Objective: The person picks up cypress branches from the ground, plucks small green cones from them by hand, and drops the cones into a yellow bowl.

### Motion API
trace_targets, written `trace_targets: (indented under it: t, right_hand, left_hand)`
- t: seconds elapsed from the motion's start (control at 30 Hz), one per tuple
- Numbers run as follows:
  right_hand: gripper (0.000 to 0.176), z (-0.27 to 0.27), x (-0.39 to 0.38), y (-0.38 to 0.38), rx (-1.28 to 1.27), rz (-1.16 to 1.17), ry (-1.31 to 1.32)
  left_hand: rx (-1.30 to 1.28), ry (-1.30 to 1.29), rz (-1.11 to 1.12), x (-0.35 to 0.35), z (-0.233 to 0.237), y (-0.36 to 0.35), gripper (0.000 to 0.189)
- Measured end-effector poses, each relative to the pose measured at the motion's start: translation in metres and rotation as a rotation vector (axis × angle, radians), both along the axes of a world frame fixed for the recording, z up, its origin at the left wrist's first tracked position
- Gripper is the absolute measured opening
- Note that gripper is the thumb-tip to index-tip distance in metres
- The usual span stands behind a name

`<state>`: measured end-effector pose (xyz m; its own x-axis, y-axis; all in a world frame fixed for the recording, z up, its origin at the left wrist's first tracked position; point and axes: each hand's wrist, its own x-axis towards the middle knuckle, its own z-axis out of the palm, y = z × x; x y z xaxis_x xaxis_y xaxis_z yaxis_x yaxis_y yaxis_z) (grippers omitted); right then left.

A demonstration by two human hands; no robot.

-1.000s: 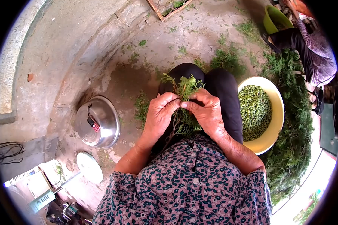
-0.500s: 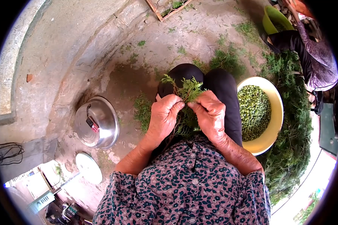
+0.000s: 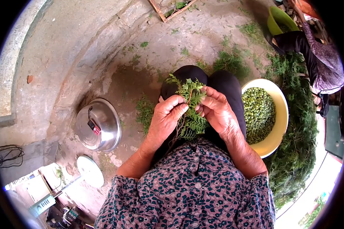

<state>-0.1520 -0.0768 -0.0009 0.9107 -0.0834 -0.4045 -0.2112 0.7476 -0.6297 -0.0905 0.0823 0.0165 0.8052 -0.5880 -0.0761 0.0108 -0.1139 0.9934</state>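
Note:
Over my lap is a cypress branch (image 3: 191, 128) with flat, scaly green leaves and a thin brown stem. My left hand (image 3: 165, 119) pinches its stem between thumb and forefinger. At the right side of the leafy part, my right hand (image 3: 221, 112) has thumb and fingers closed on the foliage; whether a small cone is between the fingertips is hidden. Close by my right knee stands a cream-yellow basin (image 3: 282, 114), holding many small round green cones (image 3: 258, 114).
An upturned-looking metal basin (image 3: 110, 126) with a small dark-and-red object on it sits left. Cut greenery (image 3: 294, 152) is heaped along the right. Another person (image 3: 326, 65) sits at upper right near a green tub (image 3: 274, 24). A fan's white base (image 3: 90, 171) stands lower left.
My right hand has shifted slightly and turned, its fingers now further up the foliage and more of the branch showing. My left hand keeps its hold on the stem, almost still.

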Motion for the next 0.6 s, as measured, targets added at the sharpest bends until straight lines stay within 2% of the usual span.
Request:
trace_targets:
  t: [0.3,0.4,0.47,0.6]
  right_hand:
    - [0.033,0.0,0.001,-0.005,-0.008,0.088,-0.127]
    - [0.027,0.009,0.001,-0.005,0.008,0.069,-0.146]
    - [0.025,0.007,0.0,-0.005,0.04,0.06,-0.15]
    - [0.022,-0.001,-0.001,-0.001,0.086,-0.005,-0.203]
  left_hand:
    - [0.023,0.087,-0.033,0.004,0.004,-0.003,0.014]
    - [0.023,0.051,-0.035,0.003,0.003,-0.006,0.015]
    - [-0.031,0.125,-0.018,0.001,0.008,-0.008,0.015]
    - [0.021,0.144,-0.06,0.003,0.009,-0.006,0.014]
